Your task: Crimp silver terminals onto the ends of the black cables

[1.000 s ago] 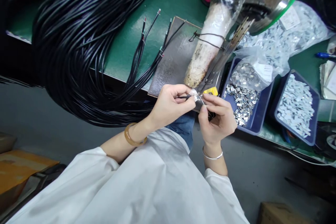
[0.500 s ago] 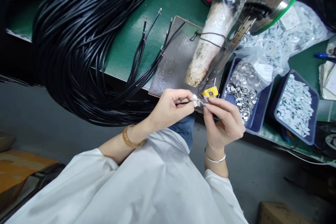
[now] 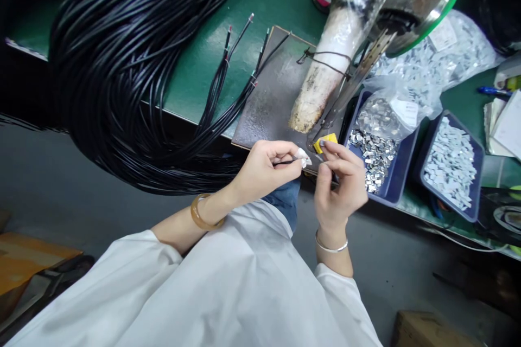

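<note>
Pinched in my left hand (image 3: pixel 271 168) is a black cable (image 3: pixel 284 162). White wrapping (image 3: pixel 302 156) sits at its fingertips by the cable's end. Just to the right, my right hand (image 3: pixel 342 179) has its thumb and fingers drawn together near that end. Whatever lies between them is too small to make out. Beyond my right fingertips is a small yellow block (image 3: pixel 330 138), on the brown board (image 3: pixel 266 108) below the tip of a wrapped white tube (image 3: pixel 309 103).
A thick bundle of black cables (image 3: pixel 118 81) hangs over the green table (image 3: pixel 195 27) at left. On the right stand a blue bin of metal pieces (image 3: pixel 394 187) and a bin of pale pieces (image 3: pixel 451 165). Bags of pale pieces (image 3: pixel 451 59) lie behind them.
My right hand has shifted slightly left and its fingers have moved away from the cable end. The left hand stays nearly in place. The view has turned a little.
</note>
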